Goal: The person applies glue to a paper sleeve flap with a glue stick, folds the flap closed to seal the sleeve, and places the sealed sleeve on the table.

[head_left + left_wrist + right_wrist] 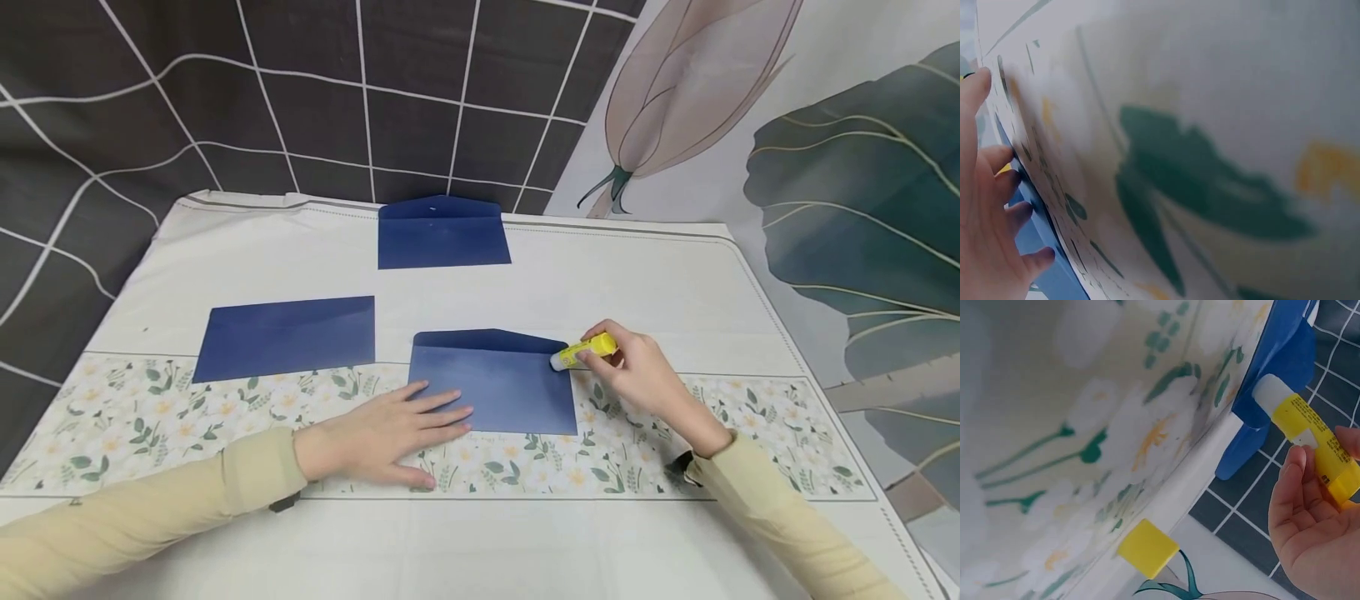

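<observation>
A dark blue envelope [491, 387] lies on the table in front of me, its flap [487, 339] turned up along the far side. Spread fingers of my left hand [393, 433] rest on the envelope's lower left part. My right hand [637, 367] grips a yellow and white glue stick [581, 351], held at a slant. Its white end [1270, 392] meets the envelope near the upper right corner, where the flap begins. In the left wrist view, the fingers [1004, 181] of my left hand lie over the blue envelope's edge.
One blue envelope [288, 337] lies at the left, and another, flap up, [444, 237] is at the table's far edge. A small yellow cap-like piece [1147, 548] shows in the right wrist view. A flowered band [247, 408] crosses the white tablecloth [480, 542].
</observation>
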`<control>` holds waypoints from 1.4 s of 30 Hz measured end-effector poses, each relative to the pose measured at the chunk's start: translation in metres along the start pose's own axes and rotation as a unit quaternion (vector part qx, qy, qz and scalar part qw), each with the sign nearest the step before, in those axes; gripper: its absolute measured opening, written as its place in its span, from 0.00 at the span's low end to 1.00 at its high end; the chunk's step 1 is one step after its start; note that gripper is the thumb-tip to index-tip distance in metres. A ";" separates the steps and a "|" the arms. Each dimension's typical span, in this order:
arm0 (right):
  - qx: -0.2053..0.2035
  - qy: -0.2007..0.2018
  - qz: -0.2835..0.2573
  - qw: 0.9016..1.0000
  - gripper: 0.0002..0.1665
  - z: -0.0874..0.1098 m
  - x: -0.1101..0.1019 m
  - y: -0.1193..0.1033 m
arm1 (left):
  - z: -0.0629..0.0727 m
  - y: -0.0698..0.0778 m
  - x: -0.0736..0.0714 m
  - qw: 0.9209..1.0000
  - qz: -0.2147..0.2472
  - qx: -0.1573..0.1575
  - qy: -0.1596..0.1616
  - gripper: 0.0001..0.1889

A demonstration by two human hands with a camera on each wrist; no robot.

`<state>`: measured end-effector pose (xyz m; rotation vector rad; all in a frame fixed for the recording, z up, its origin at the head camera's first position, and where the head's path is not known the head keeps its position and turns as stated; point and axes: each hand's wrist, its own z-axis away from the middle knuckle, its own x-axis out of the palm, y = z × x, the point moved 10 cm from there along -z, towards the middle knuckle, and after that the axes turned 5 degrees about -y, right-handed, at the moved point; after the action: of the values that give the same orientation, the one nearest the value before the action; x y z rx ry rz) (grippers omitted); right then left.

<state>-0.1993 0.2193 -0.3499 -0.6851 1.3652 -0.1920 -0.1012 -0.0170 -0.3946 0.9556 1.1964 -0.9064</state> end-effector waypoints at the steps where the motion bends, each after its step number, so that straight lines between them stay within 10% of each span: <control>1: -0.004 0.002 0.005 1.000 0.14 -0.001 0.000 -0.001 | 0.000 0.000 0.000 1.000 -0.004 0.002 0.000 0.38; 18: -0.128 0.010 0.142 0.982 0.11 -0.009 0.008 -0.035 | -0.002 -0.006 0.000 0.999 0.037 0.000 -0.024 0.37; 42: -0.227 -0.017 0.115 0.967 0.08 -0.030 0.037 -0.078 | -0.002 -0.006 -0.001 0.995 0.088 -0.013 -0.048 0.39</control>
<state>-0.1989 0.1290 -0.3390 -0.8948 1.4566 0.3286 -0.1078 -0.0171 -0.3944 0.9690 1.0240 -0.7852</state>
